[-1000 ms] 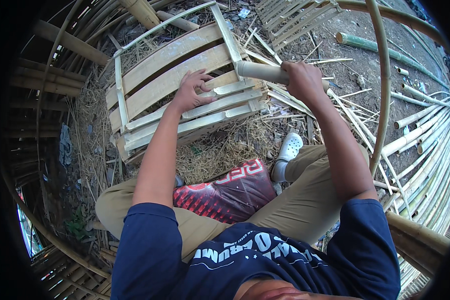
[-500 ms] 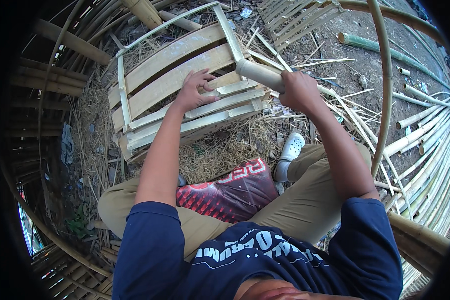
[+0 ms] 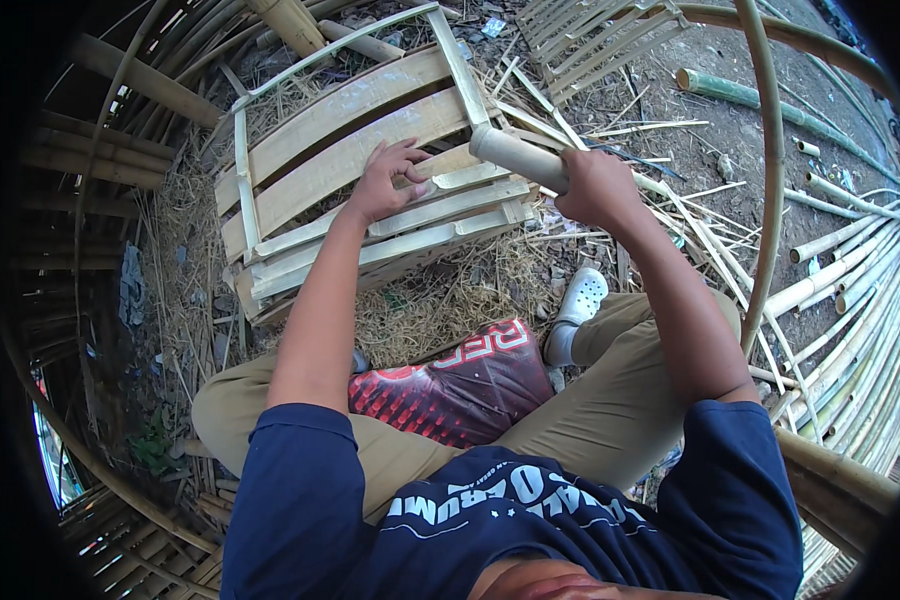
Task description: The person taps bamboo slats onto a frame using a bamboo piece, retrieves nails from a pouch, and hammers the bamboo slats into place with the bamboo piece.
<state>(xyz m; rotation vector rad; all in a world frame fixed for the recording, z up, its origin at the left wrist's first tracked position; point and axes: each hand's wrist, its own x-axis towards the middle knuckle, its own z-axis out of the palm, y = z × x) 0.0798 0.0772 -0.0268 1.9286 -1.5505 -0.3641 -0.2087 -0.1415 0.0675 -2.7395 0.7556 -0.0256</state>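
A crate of pale bamboo slats (image 3: pixel 370 135) lies on the ground in front of my knees. My left hand (image 3: pixel 390 185) is at the slats on its near side, thumb and forefinger curled toward each other over a thin strip. Whatever lies between those fingertips is too small to make out. My right hand (image 3: pixel 598 188) is closed round one end of a short, thick bamboo tube (image 3: pixel 518 158). The tube's other end points left, at the crate's right upright strip (image 3: pixel 460 75).
A dark red printed cloth (image 3: pixel 460 390) lies between my legs. Straw and bamboo offcuts (image 3: pixel 700 220) litter the ground. Bamboo poles (image 3: pixel 860 290) are stacked at the right, and a curved pole (image 3: pixel 767 180) rises beside my right arm. Another slatted panel (image 3: pixel 595 40) lies at the far side.
My left thumb and forefinger have come closer together over the slats. The bamboo tube in my right hand has stayed nearly in place, and the crate looks the same.
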